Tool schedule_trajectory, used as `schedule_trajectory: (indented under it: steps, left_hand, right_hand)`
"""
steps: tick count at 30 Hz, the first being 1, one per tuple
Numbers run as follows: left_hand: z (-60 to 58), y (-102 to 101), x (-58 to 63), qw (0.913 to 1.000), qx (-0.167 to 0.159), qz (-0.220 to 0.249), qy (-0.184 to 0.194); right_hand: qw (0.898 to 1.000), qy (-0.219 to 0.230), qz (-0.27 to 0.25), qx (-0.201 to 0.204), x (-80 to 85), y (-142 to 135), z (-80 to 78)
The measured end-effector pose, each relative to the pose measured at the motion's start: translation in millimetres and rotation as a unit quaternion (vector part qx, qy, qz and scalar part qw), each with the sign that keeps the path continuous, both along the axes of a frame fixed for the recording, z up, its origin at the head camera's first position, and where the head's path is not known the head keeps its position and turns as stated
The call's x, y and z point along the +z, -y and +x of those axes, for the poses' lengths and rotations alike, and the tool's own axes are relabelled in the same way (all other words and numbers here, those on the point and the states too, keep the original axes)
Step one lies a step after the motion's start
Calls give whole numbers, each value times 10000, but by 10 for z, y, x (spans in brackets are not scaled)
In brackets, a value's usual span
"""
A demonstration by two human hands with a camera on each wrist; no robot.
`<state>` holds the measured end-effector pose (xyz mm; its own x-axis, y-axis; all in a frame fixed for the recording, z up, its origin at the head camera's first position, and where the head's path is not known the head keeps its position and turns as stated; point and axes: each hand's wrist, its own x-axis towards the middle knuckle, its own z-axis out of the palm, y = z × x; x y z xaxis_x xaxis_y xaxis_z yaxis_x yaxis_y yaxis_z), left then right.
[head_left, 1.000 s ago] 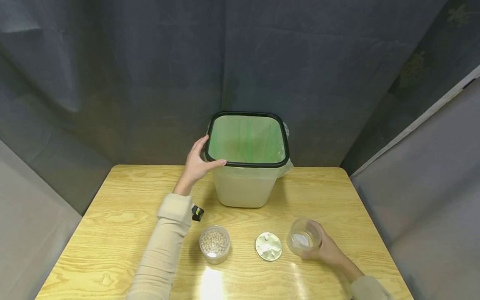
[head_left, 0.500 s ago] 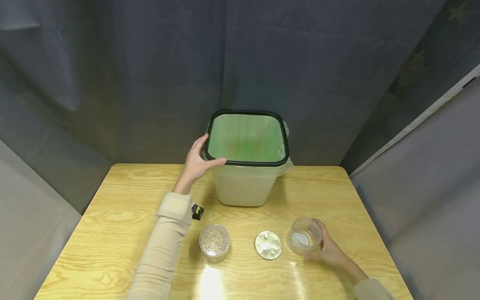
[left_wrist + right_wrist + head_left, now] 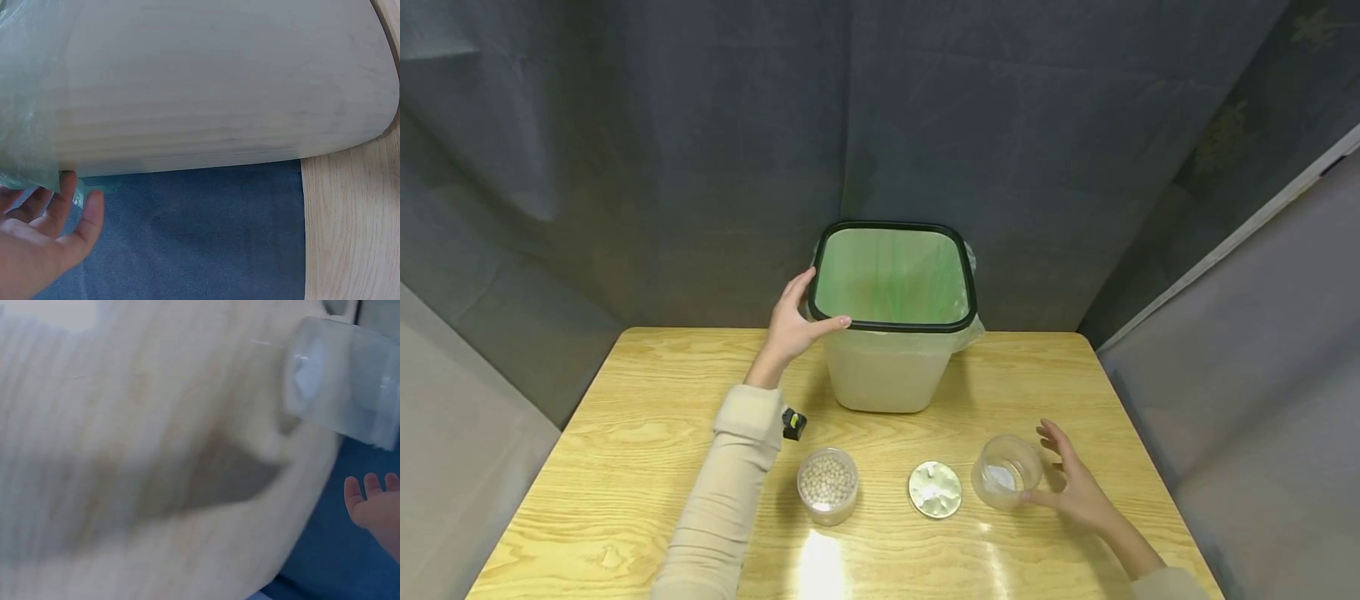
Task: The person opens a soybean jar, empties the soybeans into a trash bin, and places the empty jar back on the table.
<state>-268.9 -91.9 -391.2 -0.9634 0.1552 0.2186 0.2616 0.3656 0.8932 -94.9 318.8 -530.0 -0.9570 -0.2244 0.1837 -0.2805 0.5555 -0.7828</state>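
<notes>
My left hand [image 3: 792, 327] rests at the left front corner of a pale trash bin [image 3: 887, 379], its thumb on the black rim [image 3: 917, 327] and its spread fingers along the left side. A thin green liner bag [image 3: 891, 279] lines the bin. In the left wrist view the fingertips touch the liner's overhang [image 3: 31, 94]. On the right, a clear plastic jar [image 3: 1006, 472] stands upright on the table, apparently with nothing but a pale patch at its bottom. Just right of it, my right hand [image 3: 1078, 492] has its fingers spread off the wall; the thumb is at or very near it.
A clear jar of small round cream-coloured balls [image 3: 827, 487] stands at the front left of the wooden table [image 3: 625, 467]. Between the two jars lies a round silvery lid-like disc [image 3: 936, 490]. A dark curtain [image 3: 737, 167] hangs behind the table.
My right hand has let go of the clear jar and drawn slightly right, its fingers opening. The jar stays in place. My left hand has not moved from the bin.
</notes>
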Motion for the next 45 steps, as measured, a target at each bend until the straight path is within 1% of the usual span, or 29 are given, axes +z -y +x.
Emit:
schedule_trajectory:
  steps: [5, 10, 15, 17, 18, 20, 23, 26, 28, 31, 37, 39, 42, 45]
  left_hand:
    - [1, -3, 1, 10000, 9, 14, 13]
    - [-1, -2, -8, 10000, 21, 20, 31]
    - [3, 0, -10, 10000, -4, 54, 57]
    - [4, 0, -8, 10000, 3, 59, 61]
    - [6, 0, -7, 10000, 11, 59, 57]
    - [2, 0, -9, 10000, 15, 50, 57]
    - [-1, -3, -15, 10000, 22, 28, 49]
    - [0, -3, -17, 10000, 28, 34, 46]
    - [1, -1, -16, 10000, 42, 40, 43]
    - [6, -1, -10, 10000, 38, 34, 26]
    - [6, -7, -14, 10000, 56, 18, 20]
    - [3, -10, -21, 10000, 62, 17, 8]
    - [1, -15, -31, 10000, 67, 13, -21]
    - [4, -19, -34, 10000, 69, 19, -41]
  right_hand:
    - [9985, -497, 248, -27, 174, 66, -36]
    - [9966, -769, 258, -108, 330, 191, -43]
    - [9953, -961, 29, -60, 575, 397, -8]
    - [9951, -986, -98, 24, 643, 467, -6]
    - [9950, -990, -111, 50, 655, 491, -13]
    - [9947, -1016, -136, 122, 626, 513, -45]
    - [9936, -1073, -214, 278, 516, 514, -116]
    - [9921, -1088, -342, 527, 431, 537, -187]
    - [9915, -1026, -393, 697, 418, 573, -216]
    - [9904, -954, -452, 893, 456, 658, -229]
    - [9877, -861, -661, 1123, 659, 896, -184]
    - [9859, -848, -719, 1251, 691, 958, -174]
    - [9825, -863, -803, 1442, 686, 1041, -175]
    - [9808, -763, -933, 1532, 628, 1118, -196]
